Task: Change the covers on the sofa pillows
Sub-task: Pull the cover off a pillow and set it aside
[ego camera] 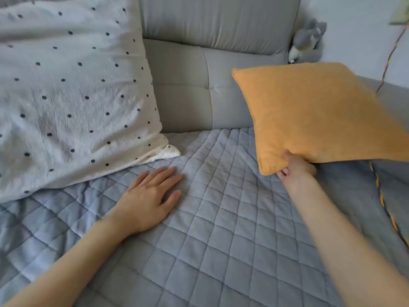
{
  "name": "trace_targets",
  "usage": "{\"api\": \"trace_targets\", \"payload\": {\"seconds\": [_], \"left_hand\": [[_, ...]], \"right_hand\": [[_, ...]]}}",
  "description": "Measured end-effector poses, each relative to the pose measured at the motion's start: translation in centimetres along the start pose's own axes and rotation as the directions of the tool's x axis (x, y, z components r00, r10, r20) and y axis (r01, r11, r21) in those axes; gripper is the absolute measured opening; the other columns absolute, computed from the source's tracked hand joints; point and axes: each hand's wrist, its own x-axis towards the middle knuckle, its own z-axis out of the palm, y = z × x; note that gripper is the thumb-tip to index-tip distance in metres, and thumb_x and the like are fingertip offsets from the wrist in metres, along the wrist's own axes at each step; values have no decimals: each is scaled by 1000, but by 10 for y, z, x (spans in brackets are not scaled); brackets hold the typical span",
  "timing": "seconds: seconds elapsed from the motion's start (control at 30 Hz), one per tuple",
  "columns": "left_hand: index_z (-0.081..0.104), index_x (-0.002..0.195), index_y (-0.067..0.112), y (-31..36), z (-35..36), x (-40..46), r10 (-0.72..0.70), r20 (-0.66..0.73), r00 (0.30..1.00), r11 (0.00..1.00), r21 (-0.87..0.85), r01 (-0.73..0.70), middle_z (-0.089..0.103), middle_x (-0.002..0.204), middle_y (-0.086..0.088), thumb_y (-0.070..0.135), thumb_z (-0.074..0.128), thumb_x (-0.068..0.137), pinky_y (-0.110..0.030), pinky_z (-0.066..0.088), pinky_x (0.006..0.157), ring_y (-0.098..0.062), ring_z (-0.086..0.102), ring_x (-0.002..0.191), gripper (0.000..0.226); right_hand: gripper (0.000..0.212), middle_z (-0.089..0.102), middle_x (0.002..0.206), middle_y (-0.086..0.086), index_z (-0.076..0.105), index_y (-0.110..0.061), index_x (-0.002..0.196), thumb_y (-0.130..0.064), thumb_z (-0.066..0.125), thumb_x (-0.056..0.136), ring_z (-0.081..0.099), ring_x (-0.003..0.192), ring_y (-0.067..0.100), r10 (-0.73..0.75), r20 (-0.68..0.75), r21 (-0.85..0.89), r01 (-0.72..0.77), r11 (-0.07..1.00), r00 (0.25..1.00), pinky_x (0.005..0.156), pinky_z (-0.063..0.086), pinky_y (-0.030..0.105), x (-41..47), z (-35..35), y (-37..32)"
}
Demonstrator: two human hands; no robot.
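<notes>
An orange pillow (314, 114) hangs tilted above the right side of the sofa seat. My right hand (295, 168) grips its lower left corner, fingers curled under the edge. A large white pillow with dark dots (70, 89) leans against the sofa back on the left. My left hand (150, 200) rests flat on the quilted blue-grey seat cover (221, 229), fingers straight, just in front of the white pillow's lower corner.
The grey sofa back (199, 85) rises behind the seat. A grey plush toy (307, 41) sits at the back right corner. A multicoloured cord (382, 200) runs down the right side of the seat.
</notes>
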Motion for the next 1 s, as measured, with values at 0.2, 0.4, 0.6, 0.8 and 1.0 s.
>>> {"api": "trace_targets", "payload": {"seconds": [0.2, 0.4, 0.6, 0.8, 1.0], "left_hand": [[21, 144, 39, 15, -7, -18, -82, 62, 995, 994, -64, 86, 11, 154, 19, 76, -5, 61, -27, -5, 116, 0, -1, 141, 95], [52, 119, 30, 65, -51, -62, -218, 162, 962, 612, -745, 265, 56, 117, 14, 48, 39, 94, -11, 39, 86, -8, 51, 116, 33], [56, 117, 11, 116, -81, -107, -220, 324, 920, 140, -923, 359, 70, 107, -8, 43, 62, 83, -37, 53, 87, -21, 68, 96, 48], [63, 98, -11, 124, -94, -127, -376, 362, 853, 14, -918, 396, 68, 100, -26, 13, 64, 85, -29, 57, 71, -32, 67, 90, 28], [62, 90, -9, 150, -147, -112, -367, 223, 903, -45, -974, 222, 63, 84, -20, 6, 61, 84, -29, 52, 69, -25, 62, 79, 17]], "right_hand": [[21, 62, 113, 9, 56, -8, 100, -6, 68, 83, 62, 98, 22, -19, 226, -8, 21, 1000, 974, 70, 53, 31, -73, -16, 18], [14, 65, 112, 9, 61, -12, 98, -5, 64, 86, 63, 99, 23, 14, 394, -42, 3, 999, 919, 55, 53, 24, -148, -51, 15], [13, 68, 100, 13, 61, -2, 99, -7, 62, 88, 68, 89, 23, 36, 548, -135, 46, 990, 836, 57, 56, 25, -229, -103, 37], [27, 67, 83, -2, 61, -9, 95, -35, 58, 89, 63, 70, 8, -129, 781, -507, 742, 439, 610, 68, 55, 30, -241, -144, 17], [90, 42, 137, 7, 35, -23, 137, -66, 58, 61, 41, 123, 27, -474, 878, -299, 850, -435, 66, 98, 40, 47, -214, -145, -22]]}}
